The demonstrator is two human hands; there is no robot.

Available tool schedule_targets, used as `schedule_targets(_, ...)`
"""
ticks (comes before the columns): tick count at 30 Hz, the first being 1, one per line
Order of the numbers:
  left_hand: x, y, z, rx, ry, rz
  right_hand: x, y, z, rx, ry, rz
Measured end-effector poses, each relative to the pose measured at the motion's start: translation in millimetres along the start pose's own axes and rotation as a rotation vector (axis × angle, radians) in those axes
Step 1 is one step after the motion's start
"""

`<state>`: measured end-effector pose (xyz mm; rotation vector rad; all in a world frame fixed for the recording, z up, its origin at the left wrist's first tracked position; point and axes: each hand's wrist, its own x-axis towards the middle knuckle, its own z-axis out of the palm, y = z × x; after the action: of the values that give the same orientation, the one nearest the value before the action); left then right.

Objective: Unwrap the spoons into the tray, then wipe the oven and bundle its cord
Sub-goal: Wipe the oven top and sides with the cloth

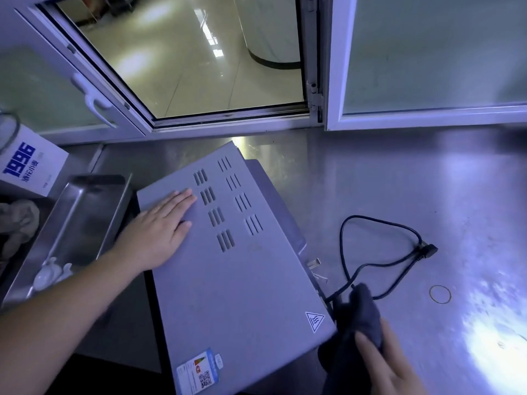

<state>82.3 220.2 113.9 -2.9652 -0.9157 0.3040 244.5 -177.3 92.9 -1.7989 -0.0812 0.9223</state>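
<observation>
Steel counter (399, 181), grey vented oven (228, 266), perhaps dusty

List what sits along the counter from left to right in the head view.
Crumpled rag → metal tray → oven → dark cloth → plug → rubber band.

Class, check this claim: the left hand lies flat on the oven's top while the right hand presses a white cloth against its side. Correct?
Not quite. The head view shows the cloth is dark, not white. The left hand does lie flat on the oven, and the right hand presses the cloth against its side.
</observation>
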Motion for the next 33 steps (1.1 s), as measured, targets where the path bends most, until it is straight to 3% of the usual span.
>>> schedule_targets(3,8,60,2,-0.193,0.082,-0.115,-4,-33,-36,0.162,0.102,0.013)
schedule_targets(4,12,80,3,-0.235,0.109,-0.139,8,-36,-47,0.154,0.077,0.095)
schedule_targets(7,32,126,7,-0.358,0.164,-0.239,50,-47,-67,0.052,0.053,0.025)
schedule_targets(13,71,157,8,-0.398,0.221,-0.439,118,-72,-72,0.105,0.052,-0.026)
schedule_targets(23,70,165,13,-0.326,0.276,-0.503,221,-87,-11,0.017,-0.142,-0.159)
schedule_targets(28,57,148,-4,-0.517,0.231,-0.455,271,-109,59,-0.111,-0.222,-0.247)
schedule_targets(30,35,122,-2,-0.408,0.271,-0.567,281,-128,79,-0.148,-0.249,-0.276)
schedule_targets(33,1,71,10,-0.396,0.228,-0.909,265,-151,86,-0.242,-0.24,-0.406)
